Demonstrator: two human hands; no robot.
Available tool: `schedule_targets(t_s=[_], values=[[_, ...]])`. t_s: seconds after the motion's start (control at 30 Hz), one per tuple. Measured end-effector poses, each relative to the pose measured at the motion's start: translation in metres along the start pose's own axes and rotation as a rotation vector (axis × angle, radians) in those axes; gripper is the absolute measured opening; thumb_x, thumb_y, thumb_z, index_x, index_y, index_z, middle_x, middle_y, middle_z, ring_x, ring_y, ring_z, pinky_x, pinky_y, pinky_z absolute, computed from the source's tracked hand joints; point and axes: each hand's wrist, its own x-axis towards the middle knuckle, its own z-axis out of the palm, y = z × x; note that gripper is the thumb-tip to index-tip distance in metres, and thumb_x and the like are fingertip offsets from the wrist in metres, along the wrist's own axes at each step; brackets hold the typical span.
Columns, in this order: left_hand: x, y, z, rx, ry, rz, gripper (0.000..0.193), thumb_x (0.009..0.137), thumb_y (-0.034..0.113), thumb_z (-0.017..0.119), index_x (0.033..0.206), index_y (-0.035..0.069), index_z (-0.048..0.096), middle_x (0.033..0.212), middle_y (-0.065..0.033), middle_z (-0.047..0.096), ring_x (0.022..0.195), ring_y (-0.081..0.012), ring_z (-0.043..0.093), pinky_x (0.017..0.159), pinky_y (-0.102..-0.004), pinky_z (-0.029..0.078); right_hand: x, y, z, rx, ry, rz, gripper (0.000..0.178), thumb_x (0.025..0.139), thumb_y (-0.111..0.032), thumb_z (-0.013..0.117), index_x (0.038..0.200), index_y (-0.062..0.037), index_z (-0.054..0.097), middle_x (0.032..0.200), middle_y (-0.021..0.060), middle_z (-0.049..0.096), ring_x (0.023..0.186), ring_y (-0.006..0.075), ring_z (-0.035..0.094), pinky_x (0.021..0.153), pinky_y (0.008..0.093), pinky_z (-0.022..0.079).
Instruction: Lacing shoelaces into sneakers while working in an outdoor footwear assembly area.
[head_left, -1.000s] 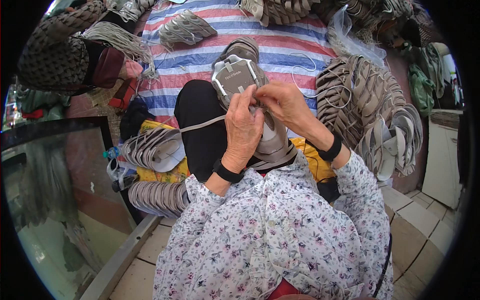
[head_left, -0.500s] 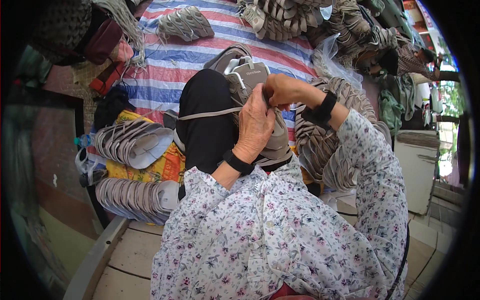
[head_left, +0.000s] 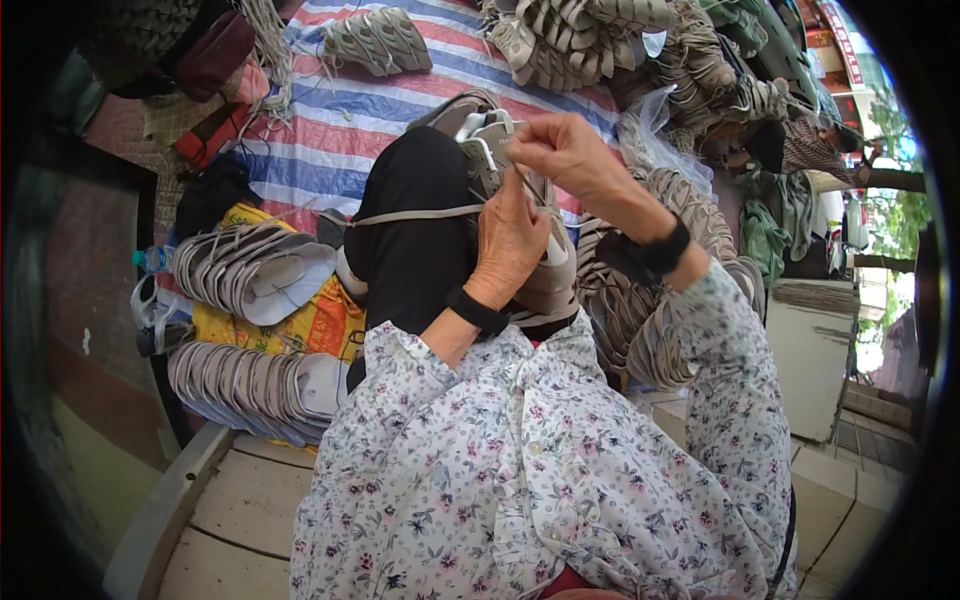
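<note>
A taupe shoe [head_left: 548,283] lies lengthwise between my knees, its tongue [head_left: 490,150] toward the far end. A white bent rod [head_left: 474,150] sits at the tongue. My left hand [head_left: 510,245] rests over the middle of the shoe, finger and thumb pinched at its lacing edge. Above and right of it, my right hand [head_left: 572,155] is closed in a pinch, with a thin strand of lace running down toward the left fingertips. A flat beige shoelace [head_left: 420,214] stretches leftward across my black trouser leg. My hands hide much of the lacing.
Rows of nested shoe uppers lie at left [head_left: 255,272], lower left [head_left: 255,385] and right [head_left: 650,300]. More uppers [head_left: 375,42] lie on the striped sheet [head_left: 340,110], beside a far heap [head_left: 565,40]. A clear plastic bag [head_left: 660,135] and a white cabinet [head_left: 815,335] stand to the right.
My right hand has lifted off the shoe's lacing edge and moved up, away from the left fingertips, drawing a strand with it. My left hand has stayed nearly in place.
</note>
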Motion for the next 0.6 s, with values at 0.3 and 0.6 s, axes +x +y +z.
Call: schedule_targets(t_s=[0.3,0.6], values=[[-0.007,-0.014,0.001,-0.335,0.022,0.073,0.026,0.102,0.019,0.054,0.1,-0.002,0.07,0.082,-0.0063,0.065,0.063,-0.0133,0.07,0.051,-0.0215,0.051,-0.038,-0.008,-0.036,-0.161,0.001,-0.072,0.028,0.091,-0.02,0.064,0.085,0.0067,0.067,0.068,0.0052,0.058,0.061,0.0112,0.05,0.056,0.0318,0.043],[-0.008,-0.004,-0.007,-0.269,-0.028,-0.067,0.039,0.103,0.028,0.051,0.103,-0.007,0.068,0.079,-0.0058,0.063,0.062,-0.013,0.07,0.052,-0.0197,0.051,-0.092,0.123,0.023,0.31,0.255,0.155,0.014,0.084,-0.007,0.072,0.092,0.0043,0.072,0.085,0.0098,0.069,0.078,0.0122,0.063,0.07,0.027,0.05]])
